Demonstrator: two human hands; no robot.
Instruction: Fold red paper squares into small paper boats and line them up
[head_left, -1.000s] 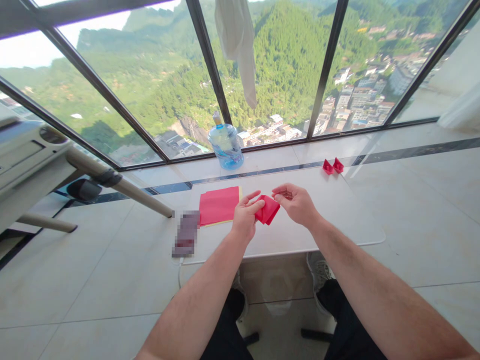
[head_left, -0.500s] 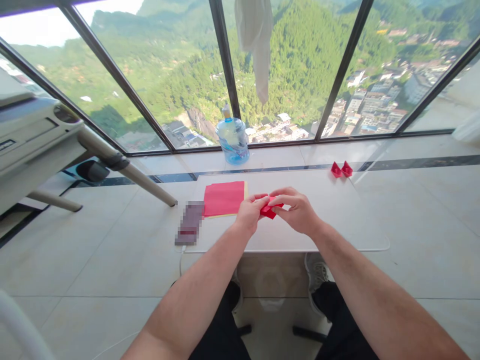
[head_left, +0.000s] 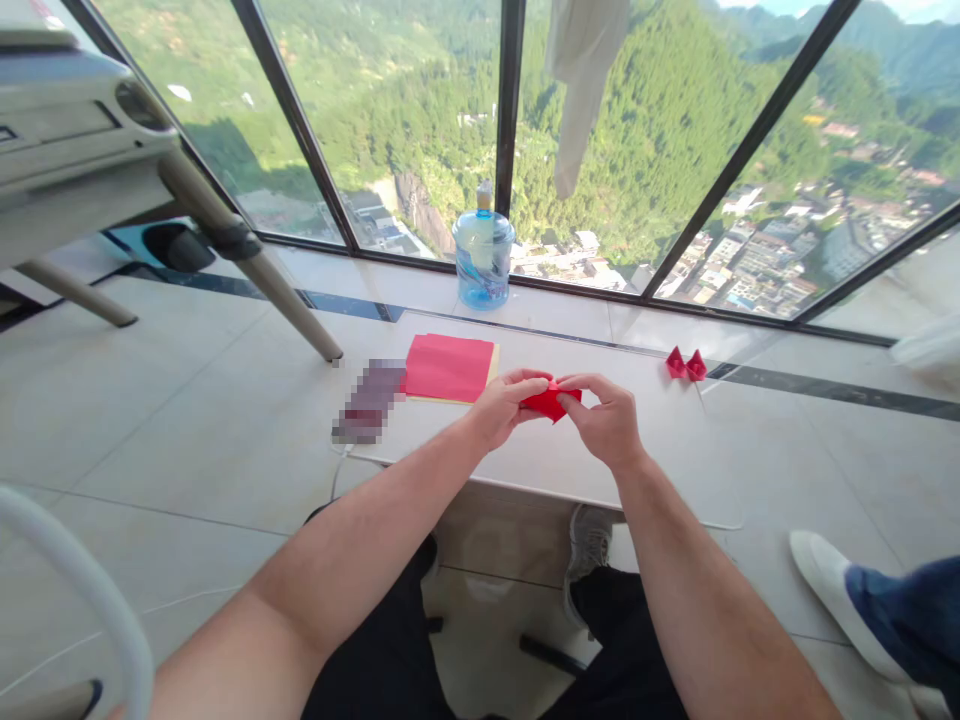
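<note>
Above the white low table (head_left: 420, 435), both hands pinch one small piece of folded red paper (head_left: 553, 401). My left hand (head_left: 507, 405) grips its left side, with the thumb along the top edge. My right hand (head_left: 606, 412) closes thumb and fingers on the right side. The fingers hide part of the folds. Behind my left hand lies a stack of red paper sheets (head_left: 448, 367), with a yellowish edge showing at the right and bottom. Two small folded red paper boats (head_left: 685, 366) stand together at the table's far right.
A blurred-out phone-like item (head_left: 370, 400) with a cable lies left of the sheets. A blue water jug (head_left: 484, 262) stands by the window. A grey-legged table (head_left: 247, 250) is at left. Someone's white shoe (head_left: 840, 590) and blue trouser leg appear at right.
The view has tilted and turned. The red paper is now held more level and wide between both hands, my right fingers closer on it. Another person's foot has come in at right.
</note>
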